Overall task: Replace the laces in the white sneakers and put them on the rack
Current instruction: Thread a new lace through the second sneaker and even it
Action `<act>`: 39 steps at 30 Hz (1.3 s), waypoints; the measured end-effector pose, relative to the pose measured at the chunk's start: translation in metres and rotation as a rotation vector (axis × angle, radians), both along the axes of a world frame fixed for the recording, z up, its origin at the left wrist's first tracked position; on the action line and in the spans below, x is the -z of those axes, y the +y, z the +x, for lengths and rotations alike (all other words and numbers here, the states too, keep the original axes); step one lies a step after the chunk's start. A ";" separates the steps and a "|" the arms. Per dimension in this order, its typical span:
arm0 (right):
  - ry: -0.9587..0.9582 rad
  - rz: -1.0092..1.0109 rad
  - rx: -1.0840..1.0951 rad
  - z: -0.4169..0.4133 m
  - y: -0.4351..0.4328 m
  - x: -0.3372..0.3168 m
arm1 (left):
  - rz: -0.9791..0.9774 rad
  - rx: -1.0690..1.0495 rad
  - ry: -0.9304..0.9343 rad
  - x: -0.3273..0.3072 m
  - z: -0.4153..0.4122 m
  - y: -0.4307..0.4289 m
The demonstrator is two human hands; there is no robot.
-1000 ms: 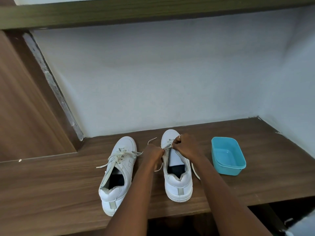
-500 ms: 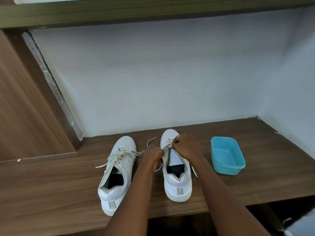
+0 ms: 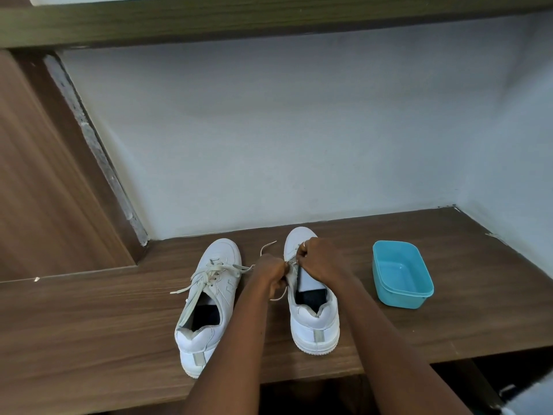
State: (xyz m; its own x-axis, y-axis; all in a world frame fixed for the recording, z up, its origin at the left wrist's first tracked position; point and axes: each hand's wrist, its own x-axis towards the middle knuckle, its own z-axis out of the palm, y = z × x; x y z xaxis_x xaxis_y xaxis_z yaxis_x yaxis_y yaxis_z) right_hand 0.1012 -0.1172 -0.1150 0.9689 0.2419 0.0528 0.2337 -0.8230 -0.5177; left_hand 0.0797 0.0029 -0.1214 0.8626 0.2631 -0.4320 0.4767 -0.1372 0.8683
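Note:
Two white sneakers stand on a wooden shelf [image 3: 89,330], toes toward the wall. The left sneaker [image 3: 209,307] is laced, its off-white lace ends loose to the left. Over the lace area of the right sneaker [image 3: 314,322] both hands work. My left hand [image 3: 270,274] grips the sneaker's left flap and a strand of its lace [image 3: 267,245], whose free end curls onto the shelf. My right hand [image 3: 318,260] pinches the lace at the eyelets. The fingers hide the eyelets themselves.
A light blue plastic tub [image 3: 402,274] sits on the shelf right of the sneakers. A white wall closes the back and right side, a wooden panel [image 3: 45,190] the left. Another shelf edge [image 3: 269,22] runs overhead.
Both hands stay at the right sneaker's eyelets with only small finger movements; my right hand has shifted slightly toward the toe. The sneakers and tub have not moved.

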 end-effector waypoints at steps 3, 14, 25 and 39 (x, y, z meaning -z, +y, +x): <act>-0.026 -0.062 -0.022 -0.002 0.004 0.001 | -0.061 -0.007 0.002 -0.005 -0.001 0.001; 0.034 0.032 -0.012 0.004 0.000 0.003 | -0.308 -0.069 0.027 -0.009 -0.006 0.012; 0.055 0.100 -0.023 0.002 -0.003 0.001 | -0.231 -0.139 0.027 -0.012 -0.006 0.003; 0.086 0.070 -0.035 -0.005 -0.007 -0.012 | -0.038 -0.108 -0.142 -0.013 0.000 0.028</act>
State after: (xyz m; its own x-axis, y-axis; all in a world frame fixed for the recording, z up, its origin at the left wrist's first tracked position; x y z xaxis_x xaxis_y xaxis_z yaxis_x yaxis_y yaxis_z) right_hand 0.0967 -0.1240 -0.1035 0.9617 0.2740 -0.0121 0.2138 -0.7765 -0.5928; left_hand 0.0801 0.0305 -0.1082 0.8834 0.3434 -0.3189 0.3587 -0.0575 0.9317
